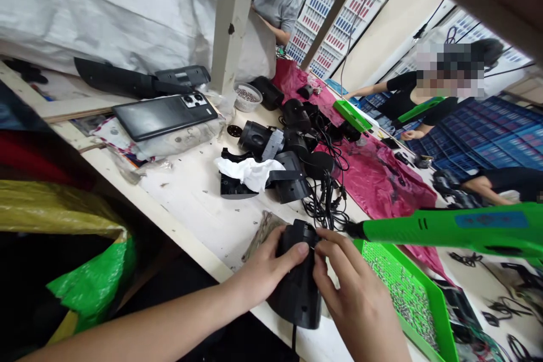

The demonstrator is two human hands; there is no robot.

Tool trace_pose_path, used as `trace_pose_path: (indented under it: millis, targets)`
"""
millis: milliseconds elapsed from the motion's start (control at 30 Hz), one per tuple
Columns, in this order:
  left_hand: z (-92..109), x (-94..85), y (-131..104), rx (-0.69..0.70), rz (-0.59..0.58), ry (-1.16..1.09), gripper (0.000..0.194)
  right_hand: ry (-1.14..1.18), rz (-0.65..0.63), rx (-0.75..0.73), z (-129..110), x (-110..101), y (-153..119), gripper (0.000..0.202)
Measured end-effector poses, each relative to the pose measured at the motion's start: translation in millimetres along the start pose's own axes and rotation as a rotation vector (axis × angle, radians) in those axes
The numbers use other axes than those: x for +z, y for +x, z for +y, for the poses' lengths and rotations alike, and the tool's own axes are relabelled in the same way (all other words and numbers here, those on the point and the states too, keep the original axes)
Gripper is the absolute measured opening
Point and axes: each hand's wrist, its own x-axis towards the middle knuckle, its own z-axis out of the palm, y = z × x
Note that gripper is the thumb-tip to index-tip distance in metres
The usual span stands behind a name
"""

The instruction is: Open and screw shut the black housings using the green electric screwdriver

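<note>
A black plastic cylindrical housing stands at the table's front edge, with a cord hanging from its lower end. My left hand is wrapped round its left side, thumb lying across the front. At the upper right side of the housing, my right hand has its fingertips pinched together; whatever they hold is too small to name. Just beyond the right hand is the dark tip of a green electric screwdriver. Below that tool sits a green tray full of small screws.
Black housings with tangled cords and a white cloth lie farther back. A phone rests at the left, near a tub of screws. A post rises behind. Two people work across the table.
</note>
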Motion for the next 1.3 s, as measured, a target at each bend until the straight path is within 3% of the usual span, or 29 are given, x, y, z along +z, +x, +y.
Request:
trace_pose_path:
  millis: [400,633,733,833,900,967,1133,1300]
  targets:
    - [2,2.5,-1,0.017,0.018,0.040,0.052,-0.048,-0.069,-0.124,6,-5,11,0.013]
    - [1,-1.8,-1,0.006,-0.001,-0.073,0.052,0.052,0.107,-0.021,7,6,-10,0.022]
    - [2,-1.7,-4,-0.005,-0.014,-0.121,0.050,0.052,0.119,-0.036,6,14,-27,0.034]
    - [8,3.1,-7,0.029,-0.040,-0.135,0.052,0.166,0.187,0.109,1,23,-39,0.044]
    - [12,7.9,-8,0.090,-0.051,-0.111,0.056,0.330,0.253,0.295,-4,29,-43,0.060]
    - [13,12.2,-5,0.149,-0.037,-0.124,0.058,0.467,0.236,0.410,-6,37,-46,0.077]
    - [1,13.0,13,0.002,0.008,-0.321,0.071,0.508,0.120,0.566,-8,56,-46,0.085]
    - [-5,7.9,18,0.058,0.063,-0.202,0.067,0.541,0.145,0.580,-10,65,-48,0.081]
